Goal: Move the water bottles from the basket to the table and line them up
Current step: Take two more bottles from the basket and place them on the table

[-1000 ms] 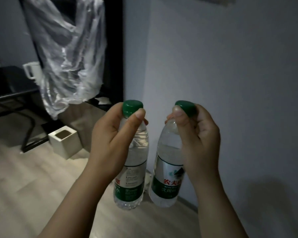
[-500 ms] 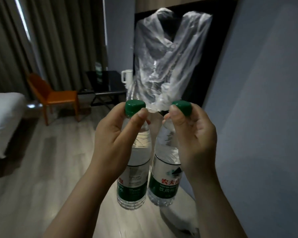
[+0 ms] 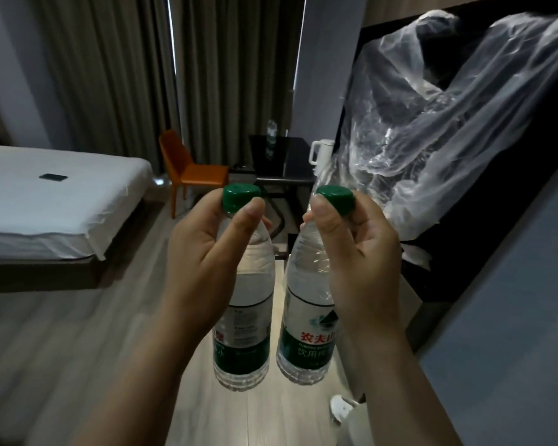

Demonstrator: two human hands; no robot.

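Closest in, two bare forearms come up from the bottom edge. The left grip (image 3: pixel 213 252) is closed on the neck of the left water bottle (image 3: pixel 245 317), thumb pressed just under its green cap (image 3: pixel 240 196), fingers curled round the far side. The right grip (image 3: pixel 358 259) does the same to the right water bottle (image 3: pixel 306 317), pinching right below its green cap (image 3: pixel 335 199), which tilts a touch to the right. Both bottles hang upright in the air, side by side, a narrow gap between them, clear plastic with green and white labels. The right one shows red characters on its label.

Below them runs the pale wooden floor (image 3: pixel 78 349), lit brightly just under the bottles. Down by the right forearm there's a small white object (image 3: pixel 340 410), too cut off to identify.

Further out on the left, a bed (image 3: pixel 62 214) with white sheets, a small dark flat item (image 3: pixel 53 177) lying on it. Past its corner stands an orange chair (image 3: pixel 190 169). Beside that, a dark surface (image 3: pixel 284 159) on thin legs, with another water bottle (image 3: pixel 272 130) standing upright on it and a white kettle (image 3: pixel 321 152) at its right end. To the right, clear plastic sheeting (image 3: pixel 448 123) drapes over a black panel. At the very back, long grey curtains (image 3: pixel 110 75) hang closed, with slivers of light at the seams.
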